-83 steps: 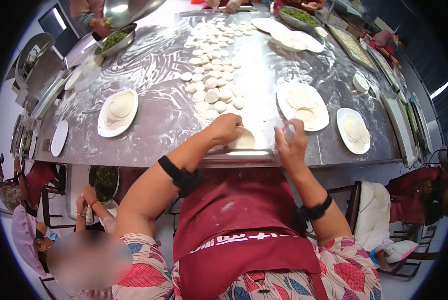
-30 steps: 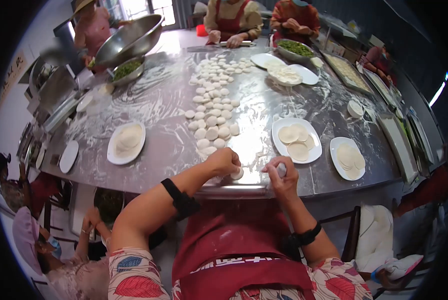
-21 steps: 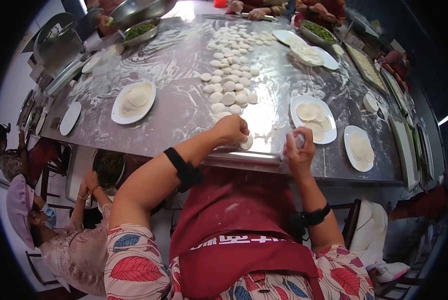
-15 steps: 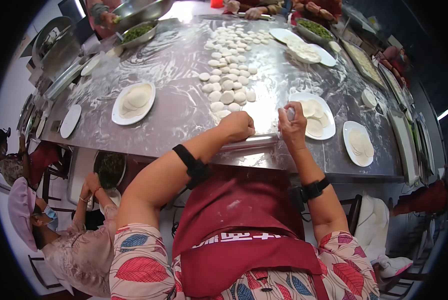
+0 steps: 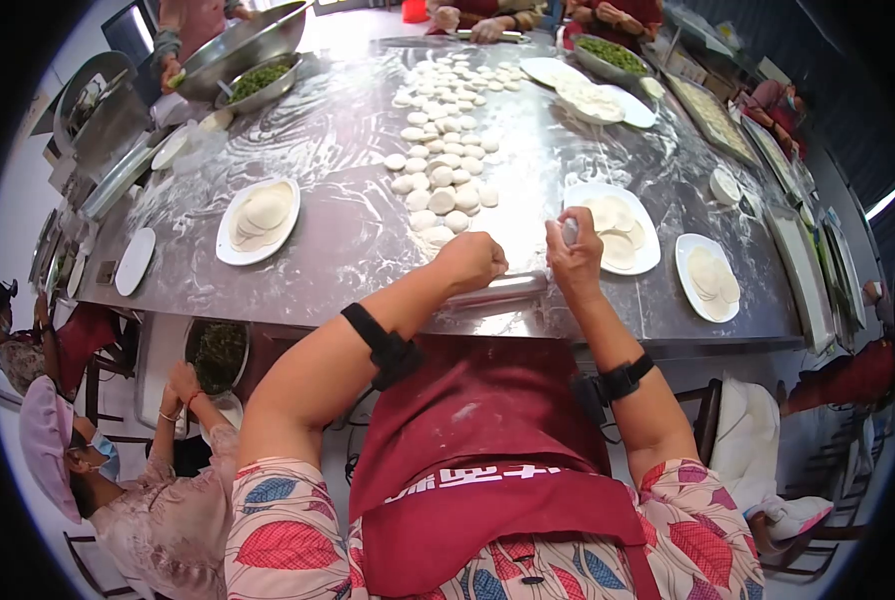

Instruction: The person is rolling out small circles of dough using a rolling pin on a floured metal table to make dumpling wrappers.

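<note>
My left hand (image 5: 473, 262) is closed in a pinch low over the table's near edge, just in front of the dough rounds; what its fingers hold is hidden. My right hand (image 5: 575, 250) is wrapped round a rolling pin (image 5: 570, 232), whose grey rounded end pokes out above the fist; the remainder cannot be made out. A shiny metal strip (image 5: 503, 290) shows between and below my hands. Several floured dough rounds (image 5: 442, 178) lie in a band running away from me. Beside my right hand stands a white plate (image 5: 651, 255) of flat dough wrappers (image 5: 613, 225).
Plates of wrappers (image 5: 265, 212) (image 5: 710, 278) stand left and right on the floured steel table (image 5: 348, 265). Bowls of green filling (image 5: 258, 82) (image 5: 608, 52) stand at the back. A co-worker (image 5: 158, 480) sits at left; others work across the table.
The whole view has shifted slightly, with the table's contents moving a little left. My hands keep nearly the same closed grips and places.
</note>
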A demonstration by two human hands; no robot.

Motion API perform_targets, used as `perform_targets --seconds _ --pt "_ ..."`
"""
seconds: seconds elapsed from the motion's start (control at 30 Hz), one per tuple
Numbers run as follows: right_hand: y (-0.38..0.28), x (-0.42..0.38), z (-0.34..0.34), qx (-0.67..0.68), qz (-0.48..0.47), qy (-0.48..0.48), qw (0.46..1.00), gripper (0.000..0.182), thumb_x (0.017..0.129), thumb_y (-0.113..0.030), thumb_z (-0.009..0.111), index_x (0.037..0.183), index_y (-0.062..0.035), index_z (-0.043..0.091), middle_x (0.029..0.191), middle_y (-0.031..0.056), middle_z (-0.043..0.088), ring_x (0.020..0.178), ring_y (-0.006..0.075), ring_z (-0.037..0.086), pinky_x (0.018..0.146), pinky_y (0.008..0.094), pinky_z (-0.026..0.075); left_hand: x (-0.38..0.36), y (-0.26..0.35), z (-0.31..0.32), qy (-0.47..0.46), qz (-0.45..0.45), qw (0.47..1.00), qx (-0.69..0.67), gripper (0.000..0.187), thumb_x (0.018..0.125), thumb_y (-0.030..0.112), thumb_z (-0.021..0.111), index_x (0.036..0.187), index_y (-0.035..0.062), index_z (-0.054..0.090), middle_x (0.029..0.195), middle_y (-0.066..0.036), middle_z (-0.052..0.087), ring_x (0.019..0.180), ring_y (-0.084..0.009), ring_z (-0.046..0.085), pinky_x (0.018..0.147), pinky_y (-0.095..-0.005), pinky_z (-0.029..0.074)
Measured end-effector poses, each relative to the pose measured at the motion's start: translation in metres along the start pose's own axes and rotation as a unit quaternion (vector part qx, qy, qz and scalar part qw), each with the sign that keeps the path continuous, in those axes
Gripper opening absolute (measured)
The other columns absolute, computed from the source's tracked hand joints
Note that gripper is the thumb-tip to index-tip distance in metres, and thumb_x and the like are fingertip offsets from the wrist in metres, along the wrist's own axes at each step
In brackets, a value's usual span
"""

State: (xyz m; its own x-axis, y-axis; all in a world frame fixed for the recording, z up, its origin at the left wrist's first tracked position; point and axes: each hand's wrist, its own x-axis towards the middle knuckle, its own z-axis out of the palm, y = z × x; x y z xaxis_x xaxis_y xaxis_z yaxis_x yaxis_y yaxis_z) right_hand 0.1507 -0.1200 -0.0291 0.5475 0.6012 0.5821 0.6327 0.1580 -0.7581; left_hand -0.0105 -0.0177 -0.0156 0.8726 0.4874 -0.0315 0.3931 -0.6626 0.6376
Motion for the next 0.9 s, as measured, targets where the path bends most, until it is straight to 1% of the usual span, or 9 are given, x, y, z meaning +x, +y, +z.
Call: perform_targets --seconds 0.2,0.33,0.43,0.53,0.67,0.73,0.8,0.87,0.9 --pt "-0.031 -0.054 -0.036 0.082 0.08 -0.021 0.993 0.019 0.08 -0.004 0.063 0.091 -0.0063 0.048 0.063 0.0085 0.051 0.053 0.019 0.055 0.049 0.0322 0.043 -0.021 -0.002 -0.002 0.067 -0.049 0.997 0.004 0.018 0.072 0.015 0.068 0.086 0.0032 0.071 0.077 -0.016 0.067 0.073 -0.0258 0.066 0.071 -0.0344 0.051" --pt "-0.004 -0.02 -0.012 -0.053 -0.051 0.036 0.997 0.018 0.08 -0.003 0.063 0.091 -0.0055 0.048 0.055 0.0101 0.051 0.049 0.0228 0.057 0.047 0.0331 0.043 -0.017 0.008 0.004 0.017 -0.081 0.995 -0.051 0.019 0.073 0.016 0.067 0.086 0.001 0.071 0.076 -0.016 0.068 0.068 -0.0242 0.065 0.066 -0.0346 0.05" --pt "-0.012 -0.005 -0.006 -0.005 0.036 -0.015 0.999 0.021 0.079 -0.004 0.064 0.093 -0.0063 0.049 0.069 0.0152 0.056 0.054 0.0279 0.057 0.051 0.0357 0.044 -0.001 0.009 -0.001 -0.017 -0.063 0.997 -0.035 0.019 0.074 0.015 0.066 0.085 -0.0003 0.07 0.074 -0.016 0.067 0.065 -0.0228 0.064 0.064 -0.0346 0.049" --pt "-0.006 -0.024 -0.021 -0.024 -0.001 -0.018 1.0 0.021 0.08 -0.005 0.064 0.093 -0.0061 0.049 0.074 0.0161 0.055 0.052 0.0256 0.057 0.05 0.0344 0.044 -0.001 0.003 -0.005 -0.064 -0.002 0.998 -0.017 0.016 0.074 0.012 0.065 0.084 -0.0009 0.068 0.074 -0.014 0.067 0.065 -0.0215 0.063 0.063 -0.034 0.049" --pt "-0.026 -0.06 -0.042 0.051 0.046 -0.026 0.997 0.024 0.077 -0.001 0.066 0.094 -0.0026 0.048 0.072 0.0121 0.054 0.055 0.0249 0.057 0.053 0.0322 0.045 -0.009 -0.007 -0.011 -0.042 -0.078 0.992 -0.085 0.015 0.073 0.009 0.065 0.083 -0.0014 0.064 0.073 -0.011 0.065 0.068 -0.0197 0.063 0.063 -0.0326 0.048" --pt "-0.011 -0.043 -0.029 -0.009 -0.041 0.012 0.999 0.024 0.077 0.0 0.065 0.093 -0.0026 0.048 0.068 0.0117 0.054 0.056 0.0264 0.057 0.053 0.0331 0.045 -0.016 -0.005 -0.013 -0.074 -0.07 0.99 -0.102 0.014 0.072 0.008 0.065 0.083 -0.0015 0.063 0.072 -0.01 0.065 0.07 -0.0187 0.063 0.064 -0.0318 0.048" --pt "-0.015 -0.015 -0.012 -0.02 -0.004 0.006 1.0 0.022 0.078 -0.002 0.064 0.094 -0.0039 0.048 0.068 0.014 0.054 0.057 0.0297 0.058 0.054 0.0351 0.045 -0.011 0.004 -0.015 -0.059 -0.029 0.997 -0.029 0.015 0.075 0.009 0.063 0.085 -0.0015 0.064 0.075 -0.013 0.065 0.072 -0.0212 0.063 0.066 -0.0328 0.048" --pt "-0.005 0.005 0.003 -0.073 -0.062 0.023 0.995 0.022 0.079 -0.004 0.063 0.096 -0.0051 0.049 0.07 0.0162 0.056 0.06 0.0324 0.059 0.055 0.0377 0.046 -0.002 0.005 -0.012 -0.021 -0.032 0.999 0.006 0.016 0.076 0.01 0.063 0.086 -0.0014 0.064 0.076 -0.014 0.066 0.073 -0.0226 0.063 0.067 -0.0335 0.048" --pt "-0.014 0.006 0.0 -0.074 -0.002 -0.009 0.997 0.024 0.078 -0.004 0.064 0.097 -0.006 0.048 0.07 0.0156 0.056 0.06 0.0329 0.059 0.055 0.0377 0.046 0.0 0.005 -0.012 -0.027 -0.03 0.999 -0.018 0.017 0.077 0.012 0.063 0.088 -0.0014 0.065 0.078 -0.016 0.066 0.073 -0.0245 0.063 0.068 -0.0345 0.048"
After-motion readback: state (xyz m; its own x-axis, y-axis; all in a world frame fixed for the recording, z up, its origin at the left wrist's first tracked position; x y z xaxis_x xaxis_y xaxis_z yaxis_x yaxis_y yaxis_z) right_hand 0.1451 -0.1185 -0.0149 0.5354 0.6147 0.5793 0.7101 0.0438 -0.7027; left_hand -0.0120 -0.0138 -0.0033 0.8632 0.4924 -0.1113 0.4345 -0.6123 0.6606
